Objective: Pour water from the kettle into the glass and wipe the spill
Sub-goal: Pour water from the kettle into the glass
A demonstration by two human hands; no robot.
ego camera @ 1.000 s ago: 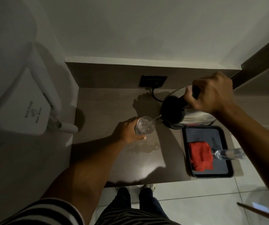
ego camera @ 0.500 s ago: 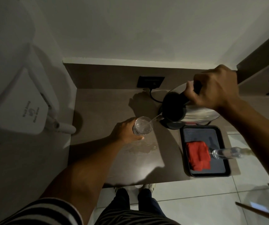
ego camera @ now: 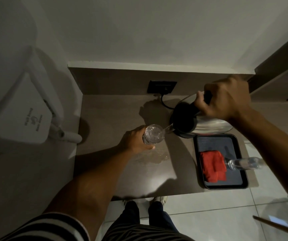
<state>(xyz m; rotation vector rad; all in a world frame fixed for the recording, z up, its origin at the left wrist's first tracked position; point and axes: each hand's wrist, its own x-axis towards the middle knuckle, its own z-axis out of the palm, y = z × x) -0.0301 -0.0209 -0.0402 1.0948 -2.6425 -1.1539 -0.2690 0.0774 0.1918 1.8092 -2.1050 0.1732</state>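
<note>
My right hand (ego camera: 226, 100) grips the black handle of a steel kettle (ego camera: 209, 126), which is tilted left with its open black mouth facing me. A thin stream of water runs from its spout into a clear glass (ego camera: 152, 136). My left hand (ego camera: 134, 142) holds that glass from the left, just above the brown counter (ego camera: 105, 119). A puddle of spilled water (ego camera: 152, 157) lies on the counter right below the glass. A folded red cloth (ego camera: 212, 166) rests in a black tray (ego camera: 244, 176) at the right.
A clear plastic bottle (ego camera: 244, 163) lies on its side across the tray's right edge. A black wall socket (ego camera: 161, 86) with a cable sits behind the kettle. A white chair (ego camera: 18, 119) stands left of the counter. My feet are below the counter's front edge.
The kettle and my right hand have risen slightly and tipped further. Water keeps streaming into the glass, which my left hand keeps in the same spot.
</note>
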